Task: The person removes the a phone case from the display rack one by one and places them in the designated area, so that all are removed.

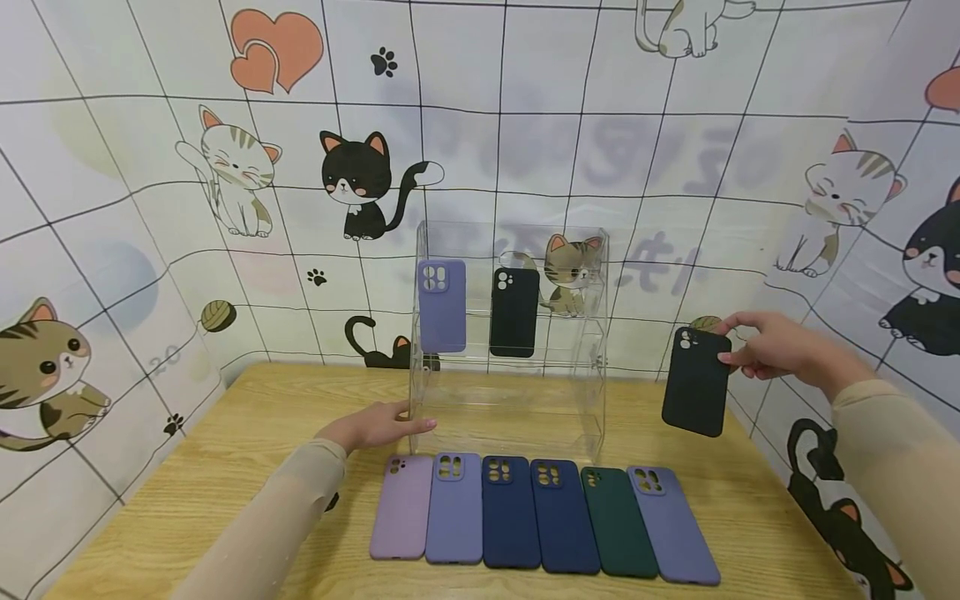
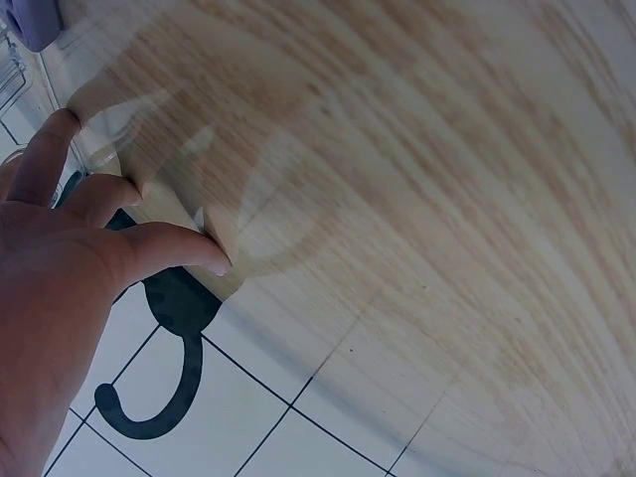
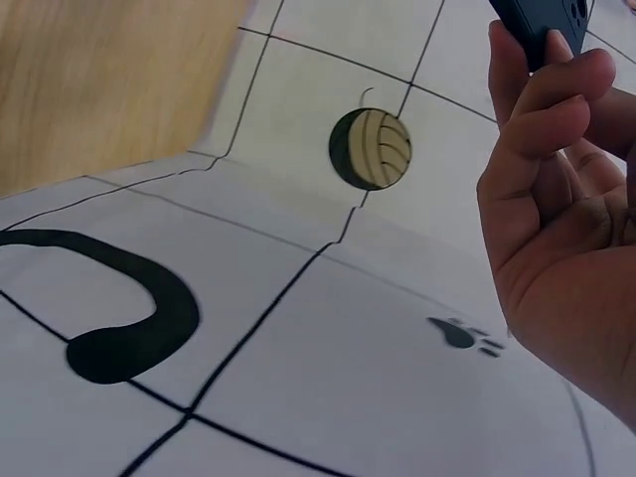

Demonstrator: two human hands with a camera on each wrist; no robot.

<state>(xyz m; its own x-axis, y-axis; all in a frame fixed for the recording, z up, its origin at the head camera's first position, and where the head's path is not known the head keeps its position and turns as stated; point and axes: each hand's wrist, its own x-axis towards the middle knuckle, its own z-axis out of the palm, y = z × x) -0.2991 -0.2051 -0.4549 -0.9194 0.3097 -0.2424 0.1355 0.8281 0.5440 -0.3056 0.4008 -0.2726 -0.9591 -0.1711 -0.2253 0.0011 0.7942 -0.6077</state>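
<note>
My right hand (image 1: 776, 346) pinches a black phone case (image 1: 696, 383) by its upper right edge, raised to the right of the clear acrylic display rack (image 1: 510, 400). In the right wrist view only a corner of that case (image 3: 547, 25) shows above the curled fingers. At the rack's lower left side is my left hand (image 1: 375, 425), its fingers loosely extended and spread, with the thumb reaching across the side panel. The left wrist view has this hand (image 2: 79, 238) beside the clear plastic. On the rack stand a lavender phone case (image 1: 442, 312) and another black phone case (image 1: 514, 317).
In front of the rack several phone cases lie side by side on the wooden table (image 1: 300, 400): a pink-lilac case (image 1: 401, 512), lavender ones, dark blue ones (image 1: 512, 521) and a dark green case (image 1: 618, 529). A cat-print sheet (image 1: 465, 75) encloses the back and sides.
</note>
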